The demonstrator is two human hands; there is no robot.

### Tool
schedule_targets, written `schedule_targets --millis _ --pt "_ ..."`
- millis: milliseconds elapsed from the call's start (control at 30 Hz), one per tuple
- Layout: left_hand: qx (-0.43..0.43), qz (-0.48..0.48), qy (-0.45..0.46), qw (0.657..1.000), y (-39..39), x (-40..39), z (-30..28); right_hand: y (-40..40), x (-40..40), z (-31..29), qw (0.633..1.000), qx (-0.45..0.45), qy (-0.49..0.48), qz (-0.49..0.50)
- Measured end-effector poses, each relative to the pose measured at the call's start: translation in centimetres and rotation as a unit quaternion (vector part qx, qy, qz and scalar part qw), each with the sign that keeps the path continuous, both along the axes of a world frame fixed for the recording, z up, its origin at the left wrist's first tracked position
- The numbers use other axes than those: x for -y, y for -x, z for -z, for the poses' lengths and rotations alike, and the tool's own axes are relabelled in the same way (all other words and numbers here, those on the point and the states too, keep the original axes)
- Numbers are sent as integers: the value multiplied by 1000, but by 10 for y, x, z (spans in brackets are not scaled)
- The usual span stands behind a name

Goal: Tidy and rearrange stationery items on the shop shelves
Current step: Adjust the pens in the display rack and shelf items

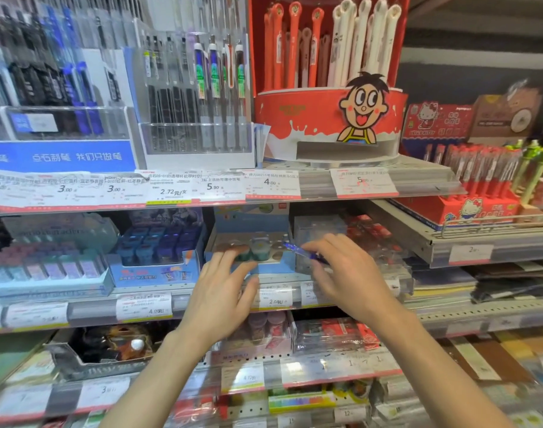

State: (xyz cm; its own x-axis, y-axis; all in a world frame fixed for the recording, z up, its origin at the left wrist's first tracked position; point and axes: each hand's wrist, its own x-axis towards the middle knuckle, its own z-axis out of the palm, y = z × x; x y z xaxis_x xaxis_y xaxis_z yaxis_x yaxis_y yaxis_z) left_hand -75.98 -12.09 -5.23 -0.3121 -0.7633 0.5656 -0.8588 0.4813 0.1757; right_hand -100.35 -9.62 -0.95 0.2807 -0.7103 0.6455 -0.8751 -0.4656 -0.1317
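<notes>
On the middle shelf stands a light blue display box (273,263) with round holes and a few small round items (259,249) in it. My left hand (224,291) rests on its front left, fingers spread over the items; whether it grips one I cannot tell. My right hand (347,273) holds a blue pen (298,250) between thumb and fingers, its tip over the box's right end. A clear plastic box (319,233) sits just behind that hand.
The top shelf carries pen racks (196,97) and a round red cartoon pen stand (329,118). Left of the blue box stand eraser boxes (154,242). Hello Kitty pen boxes (477,193) fill the right shelf. Price-tag rails (202,188) edge each shelf.
</notes>
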Motion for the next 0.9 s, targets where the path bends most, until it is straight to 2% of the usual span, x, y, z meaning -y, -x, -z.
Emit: schedule_targets --millis 233,467,667,900 --pt "-47 52 -10 998 -16 -13 6 -23 -23 24 995 91 -25 13" --pt "-79 122 41 989 -79 -41 -15 -89 -61 23 984 169 9 62" --pt "-99 144 112 978 -171 -54 -60 -177 -74 -5 973 221 52 44" --pt "-67 146 218 962 -231 -62 -119 -246 -77 -64 967 237 97 -15"
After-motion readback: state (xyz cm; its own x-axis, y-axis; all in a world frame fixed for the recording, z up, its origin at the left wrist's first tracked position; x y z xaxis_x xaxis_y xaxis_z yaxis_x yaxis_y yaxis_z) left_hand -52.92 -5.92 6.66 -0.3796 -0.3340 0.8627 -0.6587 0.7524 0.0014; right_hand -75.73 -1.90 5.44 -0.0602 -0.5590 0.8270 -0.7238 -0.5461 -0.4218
